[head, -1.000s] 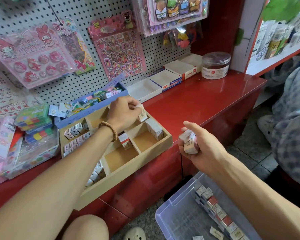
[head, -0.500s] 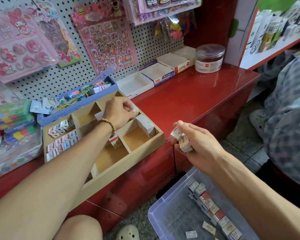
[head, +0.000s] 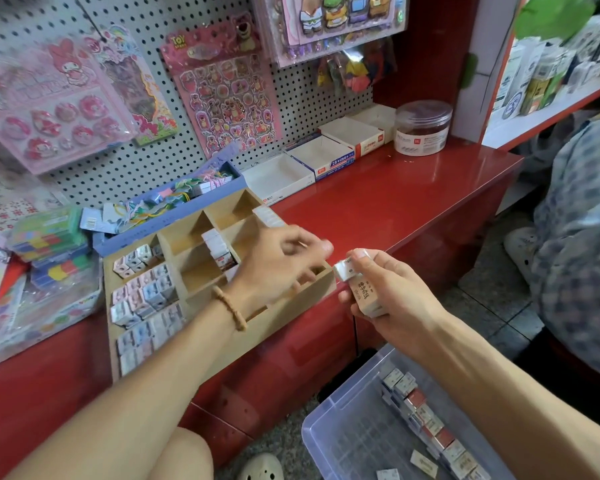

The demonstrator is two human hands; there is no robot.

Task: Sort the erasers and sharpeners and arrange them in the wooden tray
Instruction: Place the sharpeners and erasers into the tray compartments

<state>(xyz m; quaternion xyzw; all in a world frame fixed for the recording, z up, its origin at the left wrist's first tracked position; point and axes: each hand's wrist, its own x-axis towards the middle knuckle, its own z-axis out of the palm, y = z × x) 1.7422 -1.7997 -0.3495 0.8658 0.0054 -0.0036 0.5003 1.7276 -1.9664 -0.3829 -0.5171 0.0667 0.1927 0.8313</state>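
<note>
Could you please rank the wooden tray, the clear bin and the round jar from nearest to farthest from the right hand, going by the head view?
From the right hand, which holds small boxed items:
1. Wooden tray: just to its left, on the red counter's front edge.
2. Clear bin: below it, on the floor.
3. Round jar: farthest, at the counter's back right corner.

Bright, even light fills the view, with soft shadows. The glossy red counter [head: 378,209] carries pale glare streaks, strongest near the clear plastic jar [head: 422,128] at its far end. The left hand [head: 278,263] above the counter's front edge is motion-blurred. Straight lines bow outward toward the frame edges.
</note>
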